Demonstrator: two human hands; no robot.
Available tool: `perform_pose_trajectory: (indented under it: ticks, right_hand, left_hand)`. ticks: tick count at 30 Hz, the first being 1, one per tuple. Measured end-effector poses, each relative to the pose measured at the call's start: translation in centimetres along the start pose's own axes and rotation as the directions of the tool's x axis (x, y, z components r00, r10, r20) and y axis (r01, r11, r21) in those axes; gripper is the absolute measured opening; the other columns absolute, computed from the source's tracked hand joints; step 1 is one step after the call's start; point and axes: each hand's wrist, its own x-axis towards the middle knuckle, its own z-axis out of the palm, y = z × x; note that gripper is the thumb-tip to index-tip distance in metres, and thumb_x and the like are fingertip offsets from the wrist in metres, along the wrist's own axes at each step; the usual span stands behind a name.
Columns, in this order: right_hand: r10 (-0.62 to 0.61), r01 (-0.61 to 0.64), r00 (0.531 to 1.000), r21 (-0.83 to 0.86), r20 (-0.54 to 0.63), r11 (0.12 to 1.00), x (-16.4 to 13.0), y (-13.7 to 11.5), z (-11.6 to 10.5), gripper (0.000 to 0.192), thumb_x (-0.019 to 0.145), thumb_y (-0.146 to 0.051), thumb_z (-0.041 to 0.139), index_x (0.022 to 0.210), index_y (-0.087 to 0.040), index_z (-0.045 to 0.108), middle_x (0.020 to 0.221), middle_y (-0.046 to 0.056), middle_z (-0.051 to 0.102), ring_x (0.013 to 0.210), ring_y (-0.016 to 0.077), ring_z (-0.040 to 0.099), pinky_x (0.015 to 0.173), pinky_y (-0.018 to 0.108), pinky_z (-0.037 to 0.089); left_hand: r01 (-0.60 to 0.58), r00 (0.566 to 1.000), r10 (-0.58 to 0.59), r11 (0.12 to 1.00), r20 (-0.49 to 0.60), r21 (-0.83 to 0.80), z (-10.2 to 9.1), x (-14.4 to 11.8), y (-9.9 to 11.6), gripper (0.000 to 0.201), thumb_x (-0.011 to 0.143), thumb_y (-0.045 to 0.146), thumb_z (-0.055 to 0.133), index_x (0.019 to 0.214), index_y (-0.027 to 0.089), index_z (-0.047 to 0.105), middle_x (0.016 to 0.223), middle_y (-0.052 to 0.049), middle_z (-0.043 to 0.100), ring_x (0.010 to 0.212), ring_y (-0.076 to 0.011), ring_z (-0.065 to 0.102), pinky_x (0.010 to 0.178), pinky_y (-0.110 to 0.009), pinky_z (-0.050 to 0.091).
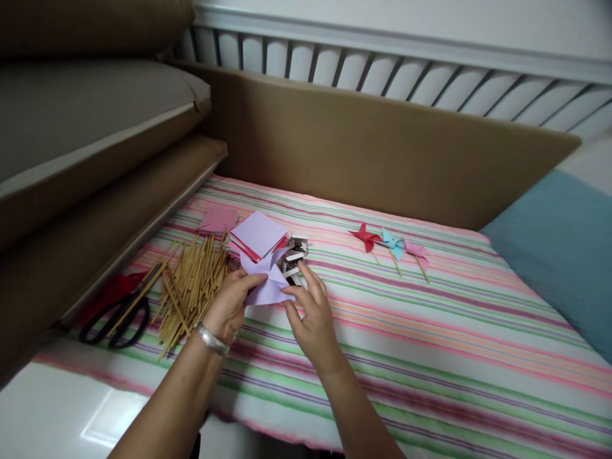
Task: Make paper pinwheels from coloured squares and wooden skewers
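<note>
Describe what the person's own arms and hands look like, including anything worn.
Both forearms are bare, with no sleeves in view. The left hand has a silver bracelet at the wrist. The right hand wears nothing visible. No gloves or rings can be made out.

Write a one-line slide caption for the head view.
Both hands, left and right, hold a folded lilac paper over a striped cloth, beside wooden sticks, scissors and three finished pinwheels.

A lilac paper square (268, 280), its corners partly folded toward the middle like a pinwheel, sits lifted just above the striped cloth. It lies beside the stick pile, below the paper stack.
</note>
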Motion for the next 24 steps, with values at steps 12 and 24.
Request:
perform_pose_trajectory:
  ticks: [12,24]
  right_hand:
    - [-0.011,0.012,1.0,-0.017,0.01,1.0,0.0,0.1,-1.0,0.016,0.082,-0.014,0.052,0.088,-0.022,0.064,0.134,0.008,0.045,0.125,0.0244,0.038,0.101,0.045,0.036]
    - [0.131,-0.139,0.981,0.044,0.145,0.989,0.3,-0.3,-1.7,0.016,0.082,-0.022,0.055,0.086,-0.027,0.07,0.126,0.006,0.053,0.118,0.0248,0.044,0.096,0.045,0.04]
  left_hand:
    - [-0.001,0.997,0.011,0.992,-0.076,0.126,0.1,0.4,-0.2,0.025,0.047,0.018,0.074,0.07,0.01,0.068,0.06,-0.004,0.069,0.052,-0.0149,0.061,0.053,-0.024,0.047]
    - [-0.004,1.0,0.008,0.981,-0.022,0.196,-0.5,0.4,0.0,0.029,0.049,0.021,0.075,0.074,0.008,0.069,0.064,-0.006,0.07,0.055,-0.016,0.061,0.056,-0.025,0.047]
